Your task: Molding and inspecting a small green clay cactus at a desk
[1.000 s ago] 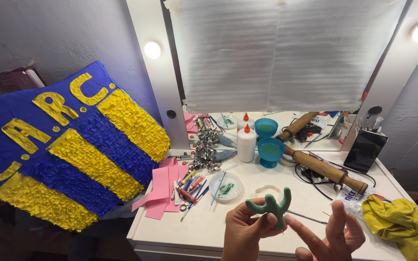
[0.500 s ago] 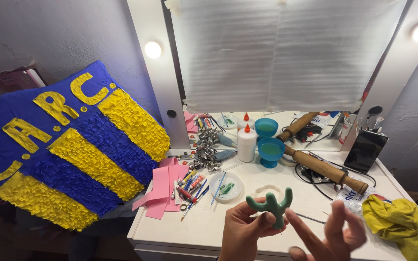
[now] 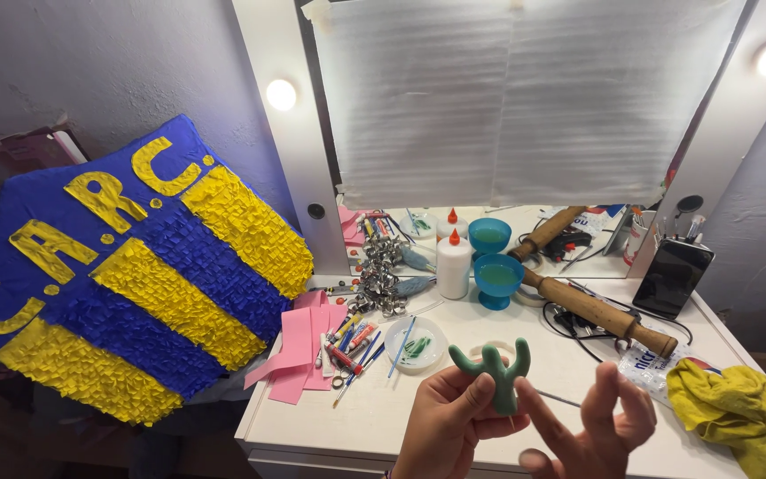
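The left hand still pinches the green clay cactus in its grip. The right hand, at 3 o'clock, has risen slightly, fingers spread and empty.

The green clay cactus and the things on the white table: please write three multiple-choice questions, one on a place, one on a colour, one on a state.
1. Where does the wooden rolling pin lie?
A. on the table, right of the blue cup
B. on the pink paper
C. on the floor

2. What colour is the cloth at the table's right edge?
A. red
B. yellow
C. white

3. How is the green clay cactus held?
A. it lies on the table
B. the right hand alone pinches it
C. the left hand holds it upright in the air

Answers: 1 A, the pin lies slanted beside the cup; 2 B, the crumpled cloth is yellow; 3 C, left fingers grip its base while the right hand is open beside it.
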